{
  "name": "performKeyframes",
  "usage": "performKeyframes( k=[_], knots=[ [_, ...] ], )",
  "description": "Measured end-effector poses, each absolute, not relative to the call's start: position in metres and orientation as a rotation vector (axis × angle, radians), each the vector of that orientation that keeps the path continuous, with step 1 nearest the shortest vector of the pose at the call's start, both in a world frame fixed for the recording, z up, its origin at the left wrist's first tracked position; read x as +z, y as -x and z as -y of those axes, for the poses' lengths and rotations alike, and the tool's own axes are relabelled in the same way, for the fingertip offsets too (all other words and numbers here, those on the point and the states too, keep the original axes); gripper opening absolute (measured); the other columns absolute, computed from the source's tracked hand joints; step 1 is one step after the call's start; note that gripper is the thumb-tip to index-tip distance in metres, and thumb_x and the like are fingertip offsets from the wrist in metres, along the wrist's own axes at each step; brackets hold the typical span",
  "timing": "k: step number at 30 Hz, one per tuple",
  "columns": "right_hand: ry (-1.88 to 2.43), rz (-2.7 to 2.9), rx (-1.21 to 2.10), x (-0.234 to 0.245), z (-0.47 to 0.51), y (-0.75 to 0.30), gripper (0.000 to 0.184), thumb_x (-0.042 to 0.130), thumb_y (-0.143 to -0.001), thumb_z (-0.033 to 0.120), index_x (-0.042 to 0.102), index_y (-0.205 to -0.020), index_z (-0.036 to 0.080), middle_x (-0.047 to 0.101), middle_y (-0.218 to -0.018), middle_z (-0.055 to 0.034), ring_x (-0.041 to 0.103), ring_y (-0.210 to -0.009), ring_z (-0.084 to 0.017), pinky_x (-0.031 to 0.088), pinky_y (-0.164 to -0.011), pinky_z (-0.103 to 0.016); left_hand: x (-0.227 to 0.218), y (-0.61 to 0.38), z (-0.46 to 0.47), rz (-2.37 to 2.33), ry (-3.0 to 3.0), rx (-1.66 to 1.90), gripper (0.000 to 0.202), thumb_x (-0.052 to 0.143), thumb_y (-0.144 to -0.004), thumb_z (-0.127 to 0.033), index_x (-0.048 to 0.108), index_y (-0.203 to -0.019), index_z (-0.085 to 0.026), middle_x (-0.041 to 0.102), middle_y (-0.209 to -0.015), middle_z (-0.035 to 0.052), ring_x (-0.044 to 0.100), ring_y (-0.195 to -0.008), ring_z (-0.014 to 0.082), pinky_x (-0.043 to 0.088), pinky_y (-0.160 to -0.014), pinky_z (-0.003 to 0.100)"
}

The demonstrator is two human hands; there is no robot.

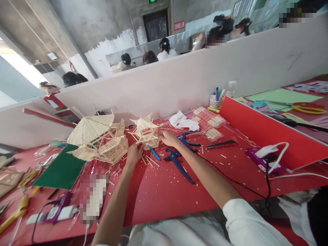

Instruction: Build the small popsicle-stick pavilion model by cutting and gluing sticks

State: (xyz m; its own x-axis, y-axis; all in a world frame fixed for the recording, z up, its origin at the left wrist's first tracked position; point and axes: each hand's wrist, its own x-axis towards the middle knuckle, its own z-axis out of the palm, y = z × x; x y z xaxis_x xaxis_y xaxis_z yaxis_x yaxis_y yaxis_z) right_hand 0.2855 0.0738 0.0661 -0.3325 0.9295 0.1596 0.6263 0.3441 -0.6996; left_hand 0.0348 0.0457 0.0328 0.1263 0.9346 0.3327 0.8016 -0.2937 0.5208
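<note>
Both of my hands are at a small pavilion model (146, 132) built of thin wooden sticks, standing on the red table. My left hand (134, 153) grips its lower left side with curled fingers. On the right, my right hand (168, 138) pinches the model's edge near the base; its fingertips are partly hidden. A blue pen (154, 152) lies just in front, among loose sticks (153, 161) and small scraps. Beside my right forearm lies a blue-handled cutter (179, 165). A larger stick-built pavilion (102, 138) with a wide slatted roof stands to the left.
Packs of wooden sticks (208, 121), white tissue (182, 120) and a black knife (221, 144) lie to the right. A red board (271, 133) leans near a purple power strip (265, 160). A green board (61, 167) is at left. A white partition (164, 78) stands behind.
</note>
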Motion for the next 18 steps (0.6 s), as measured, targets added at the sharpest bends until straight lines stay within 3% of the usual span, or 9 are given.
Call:
performKeyframes(
  k=[2,7,13,18],
  knots=[
    [1.362,2.076,0.719,0.066,-0.073,-0.283,0.023,0.048,-0.097,0.01,0.07,-0.105,0.014,0.077,-0.096,-0.0098,0.071,-0.088,-0.02,0.048,-0.082,-0.027,0.03,-0.031,-0.049,-1.714,-2.174,0.949,0.03,0.054,-0.094,-0.038,0.075,-0.102,-0.018,0.079,-0.099,0.0116,0.073,-0.09,0.0284,0.054,-0.085,0.038],
    [1.398,2.083,0.679,0.065,-0.07,-0.277,0.025,0.046,-0.1,0.012,0.065,-0.116,0.014,0.077,-0.101,-0.0118,0.071,-0.09,-0.021,0.048,-0.082,-0.027,0.02,-0.023,-0.059,-1.703,-2.144,1.049,0.032,0.052,-0.093,-0.034,0.073,-0.108,-0.015,0.076,-0.112,0.0153,0.07,-0.102,0.0282,0.052,-0.094,0.04],
    [1.489,2.111,0.552,0.062,-0.072,-0.262,0.025,0.048,-0.098,0.012,0.065,-0.116,0.012,0.072,-0.117,-0.0199,0.068,-0.11,-0.029,0.049,-0.089,-0.033,0.017,-0.016,-0.073,-1.664,-2.14,1.108,0.03,0.05,-0.094,-0.035,0.07,-0.106,-0.017,0.073,-0.111,0.0138,0.068,-0.103,0.0259,0.051,-0.095,0.039],
    [1.478,2.186,0.523,0.062,-0.073,-0.255,0.025,0.048,-0.097,0.01,0.065,-0.115,0.013,0.071,-0.119,-0.0206,0.067,-0.113,-0.03,0.049,-0.092,-0.034,0.018,-0.011,-0.082,-1.643,-2.14,1.117,0.025,0.051,-0.093,-0.034,0.068,-0.105,-0.019,0.072,-0.111,0.0115,0.067,-0.104,0.0248,0.05,-0.096,0.038]
  ],
)
